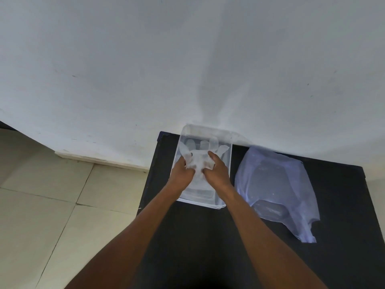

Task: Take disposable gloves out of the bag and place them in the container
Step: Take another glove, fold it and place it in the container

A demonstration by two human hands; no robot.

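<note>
A white wall (187,59) fills the upper view above a pale tiled floor (52,195) at left. A black table (208,236) stands against the wall. On it, at right, lies a translucent bluish plastic bag (277,188), flattened and apart from both hands. Just beside it, to the left, sits a clear rectangular plastic container (228,163) with its far end touching the wall. Over the container, a person's left hand (183,172) and right hand (217,171) are both clenched on a bunch of clear disposable gloves (200,161), pinching it from either side; the gloves' fingers splay toward the far end inside the container.
</note>
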